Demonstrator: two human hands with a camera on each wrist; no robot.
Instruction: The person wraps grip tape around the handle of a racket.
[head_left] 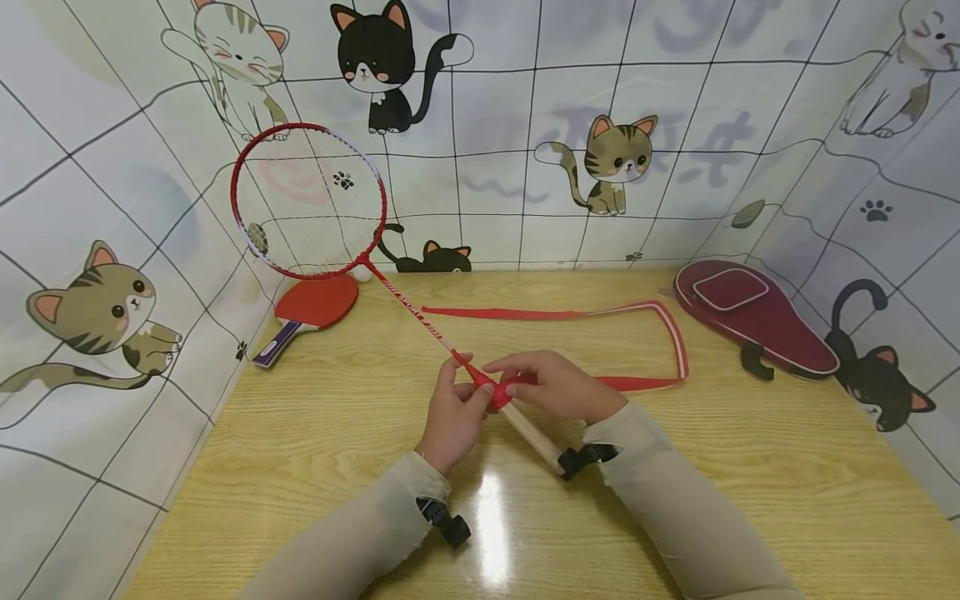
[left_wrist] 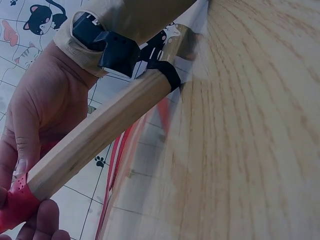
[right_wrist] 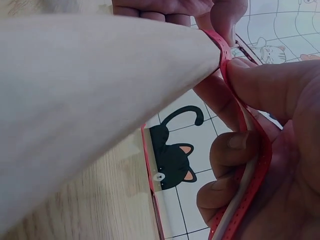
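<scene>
A badminton racket (head_left: 420,314) slants over the table, its red-rimmed head raised to the left and its bare wooden handle (head_left: 534,433) toward me. My left hand (head_left: 453,417) pinches the racket where the red cone meets the handle. A perforated red grip tape (right_wrist: 226,52) passes round the top of the wood there. Holding that tape, my right hand (head_left: 558,383) has its thumb on it close to the handle; in the right wrist view the strip runs through the curled fingers (right_wrist: 232,150). A black band (left_wrist: 167,75) circles the handle's butt in the left wrist view.
The tape's loose length (head_left: 637,384) bends across the table to the right and back. A red table tennis bat (head_left: 322,302) lies at back left, below the racket head. At back right is a dark red case (head_left: 750,317). Cat-patterned cloth (head_left: 495,100) lines the back and sides.
</scene>
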